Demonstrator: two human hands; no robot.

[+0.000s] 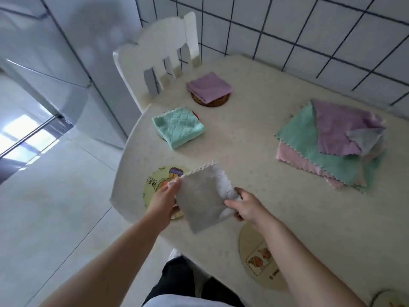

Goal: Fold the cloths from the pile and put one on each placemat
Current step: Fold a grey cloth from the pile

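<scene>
A folded grey cloth (202, 197) hangs between my two hands just above the table's near left edge. My left hand (164, 199) pinches its left side and my right hand (247, 207) grips its right side. Partly under it lies a round yellow placemat (156, 185) with a cartoon print. A second round placemat (257, 262) lies bare near my right forearm. Further back, a folded teal cloth (178, 127) covers a placemat, and a folded purple cloth (209, 86) sits on a brown placemat (210, 103). The pile of unfolded cloths (332, 142) lies at the right.
The cream table (254, 138) has a rounded left edge. A white chair (159, 60) stands at its far left end, a tiled wall (309, 29) runs behind it, and a fridge (44, 63) stands at the left.
</scene>
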